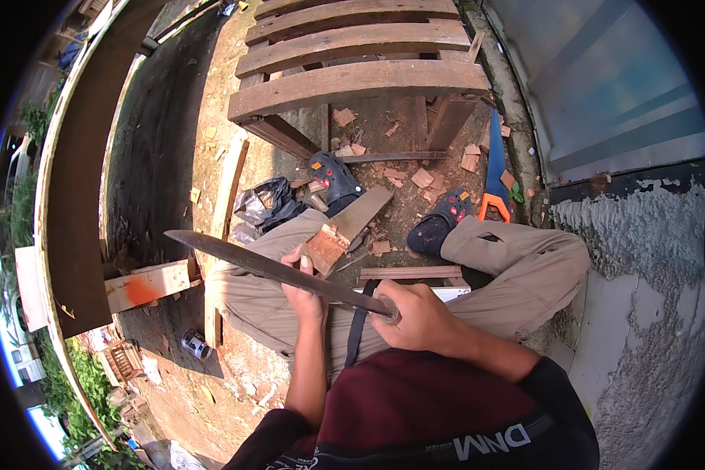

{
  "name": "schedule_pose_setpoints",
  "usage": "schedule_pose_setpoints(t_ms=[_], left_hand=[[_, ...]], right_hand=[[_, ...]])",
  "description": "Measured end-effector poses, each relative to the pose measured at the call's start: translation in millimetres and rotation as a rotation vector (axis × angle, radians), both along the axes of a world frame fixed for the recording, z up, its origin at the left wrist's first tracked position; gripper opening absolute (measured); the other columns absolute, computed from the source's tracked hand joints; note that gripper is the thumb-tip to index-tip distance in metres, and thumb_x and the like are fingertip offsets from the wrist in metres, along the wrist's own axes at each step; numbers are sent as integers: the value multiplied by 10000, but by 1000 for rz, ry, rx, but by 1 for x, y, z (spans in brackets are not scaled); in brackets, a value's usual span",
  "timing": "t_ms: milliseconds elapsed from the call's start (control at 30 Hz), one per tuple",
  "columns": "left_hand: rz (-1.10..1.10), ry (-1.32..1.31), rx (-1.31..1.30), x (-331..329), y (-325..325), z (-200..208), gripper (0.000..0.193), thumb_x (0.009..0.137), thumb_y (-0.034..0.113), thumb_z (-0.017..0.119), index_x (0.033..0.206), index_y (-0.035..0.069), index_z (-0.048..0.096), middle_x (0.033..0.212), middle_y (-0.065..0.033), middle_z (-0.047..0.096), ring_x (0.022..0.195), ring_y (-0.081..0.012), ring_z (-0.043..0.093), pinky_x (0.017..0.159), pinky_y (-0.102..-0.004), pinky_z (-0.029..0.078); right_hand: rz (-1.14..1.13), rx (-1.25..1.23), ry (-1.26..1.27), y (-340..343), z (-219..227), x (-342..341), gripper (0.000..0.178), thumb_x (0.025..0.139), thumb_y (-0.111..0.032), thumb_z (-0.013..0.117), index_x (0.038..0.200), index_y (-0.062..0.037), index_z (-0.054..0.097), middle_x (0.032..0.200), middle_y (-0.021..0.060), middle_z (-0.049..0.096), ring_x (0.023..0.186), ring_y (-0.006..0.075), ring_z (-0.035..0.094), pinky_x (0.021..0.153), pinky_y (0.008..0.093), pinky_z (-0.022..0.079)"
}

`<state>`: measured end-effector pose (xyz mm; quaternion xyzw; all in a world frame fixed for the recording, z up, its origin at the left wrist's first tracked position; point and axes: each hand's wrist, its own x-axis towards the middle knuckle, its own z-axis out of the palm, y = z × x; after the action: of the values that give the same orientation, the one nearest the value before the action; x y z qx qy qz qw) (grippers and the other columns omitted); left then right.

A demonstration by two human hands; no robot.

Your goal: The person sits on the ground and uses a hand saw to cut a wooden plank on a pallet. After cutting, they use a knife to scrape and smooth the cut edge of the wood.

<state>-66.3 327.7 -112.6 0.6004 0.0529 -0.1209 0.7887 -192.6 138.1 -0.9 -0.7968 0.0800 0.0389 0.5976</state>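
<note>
In my right hand [415,313] is the handle of a machete [243,258], fingers closed around it. Its long dark blade points left across my lap, passing over my left hand [304,294]. That hand grips the near end of a short wooden board [356,217], thumb up beside it. The board's near end is roughly chopped, showing fresh orange-brown wood [326,248]. Part of my left hand's grip is hidden behind the blade. The board slants away between my legs, above the ground.
A slatted wooden bench [360,82] stands ahead, with wood chips [423,178] under it. A blue handsaw [495,160] with an orange handle lies at right by the wall [634,235]. A black plastic bag [270,202], a wooden post [229,188] and a can [196,343] are at left.
</note>
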Motion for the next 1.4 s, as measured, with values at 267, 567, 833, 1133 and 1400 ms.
schedule_pose_setpoints(t_ms=[267,567,833,1133,1400], left_hand=[[-62,8,-136,1,-1,11,171,1016,151,644,1158,83,577,1154,-31,613,1037,-128,614,828,-301,567],[-59,4,-79,2,0,2,205,1007,197,672,1172,118,580,1229,-30,592,1033,-112,618,733,-272,583],[-105,-12,-138,-1,7,-2,188,999,150,672,1144,88,570,1175,-46,619,1010,-118,635,762,-264,581],[-44,-34,-29,-12,10,-8,206,1028,219,649,1167,93,563,1196,-37,603,1023,-109,611,764,-271,562],[-69,-64,-48,-15,3,-5,410,1032,174,617,1382,16,474,1372,-124,540,1278,-197,518,1089,-351,421]], right_hand=[[-43,-23,298,-1,-36,2,290,850,-179,700,989,68,636,748,287,678,795,470,700,713,541,541],[-29,-108,267,-12,-77,2,292,839,-157,705,954,99,626,735,267,670,680,425,688,650,480,539],[-133,-29,-113,1,-35,2,239,845,-165,699,931,49,637,699,229,663,642,390,685,605,477,505],[-66,45,98,3,-4,8,277,865,-191,669,912,80,632,765,289,684,770,459,701,724,515,552],[-87,-28,224,5,-89,-3,328,877,-232,704,951,83,648,623,191,628,544,281,633,562,440,478]])
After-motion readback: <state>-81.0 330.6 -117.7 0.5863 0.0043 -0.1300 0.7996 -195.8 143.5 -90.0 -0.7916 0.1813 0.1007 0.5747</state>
